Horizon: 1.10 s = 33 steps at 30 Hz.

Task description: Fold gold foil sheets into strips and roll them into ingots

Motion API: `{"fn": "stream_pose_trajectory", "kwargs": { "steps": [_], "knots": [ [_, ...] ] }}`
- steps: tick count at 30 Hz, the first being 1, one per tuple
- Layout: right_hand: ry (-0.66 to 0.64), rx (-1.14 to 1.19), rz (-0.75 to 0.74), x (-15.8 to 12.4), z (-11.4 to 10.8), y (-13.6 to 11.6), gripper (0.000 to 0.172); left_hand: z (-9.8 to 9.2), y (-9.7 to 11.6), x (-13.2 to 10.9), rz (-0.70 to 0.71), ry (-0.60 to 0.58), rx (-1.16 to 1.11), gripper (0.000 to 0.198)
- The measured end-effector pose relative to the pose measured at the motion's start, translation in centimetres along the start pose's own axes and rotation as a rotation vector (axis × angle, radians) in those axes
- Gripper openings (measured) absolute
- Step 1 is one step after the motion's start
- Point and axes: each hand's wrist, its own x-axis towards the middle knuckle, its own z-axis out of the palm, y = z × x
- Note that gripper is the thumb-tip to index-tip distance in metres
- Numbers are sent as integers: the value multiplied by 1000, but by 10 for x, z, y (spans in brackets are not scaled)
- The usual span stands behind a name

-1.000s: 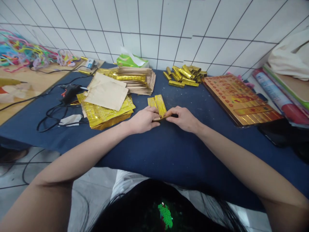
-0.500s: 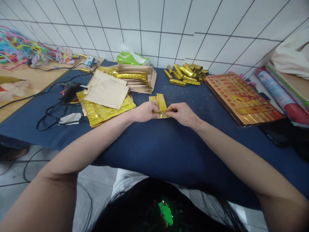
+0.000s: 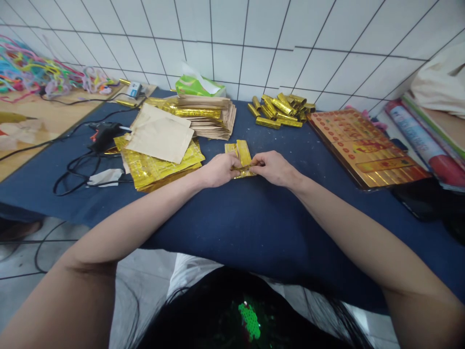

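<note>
A gold foil paper piece [image 3: 244,153] lies on the dark blue cloth, partly folded, with its near edge between my two hands. My left hand [image 3: 219,169] is closed on its left side. On the right side, my right hand [image 3: 274,168] pinches the same piece with thumb and fingers. The fingertips cover part of the fold. Left of my hands lies a stack of gold foil sheets [image 3: 145,169] with plain brown paper [image 3: 160,133] on top. Several rolled gold tubes [image 3: 281,109] are piled near the wall.
A black glue gun [image 3: 104,135] with looped cable lies at the left. Behind are a brown paper stack [image 3: 228,121] and a green tissue pack [image 3: 196,86]. A red-gold printed stack [image 3: 363,145] sits right, and colourful fuzzy stems [image 3: 39,72] lie far left.
My right hand's fingers have shifted slightly on the foil piece and curl more over its right side. My left hand keeps nearly the same place.
</note>
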Motion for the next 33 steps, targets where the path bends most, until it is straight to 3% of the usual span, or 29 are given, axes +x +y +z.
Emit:
{"fn": "stream_pose_trajectory", "kwargs": {
  "steps": [8,15,24,33],
  "knots": [
    [-6,-68,6,4,2,1,6,6,2,-3,-15,40,84,15],
    [-7,-117,-30,5,3,0,5,8,2,-9,74,72,65,48],
    [-28,-126,-30,5,0,-7,6,17,-4,-19,172,120,157,26],
    [-52,-250,-62,6,2,-6,6,10,-4,-24,297,49,429,35]
  ]
}}
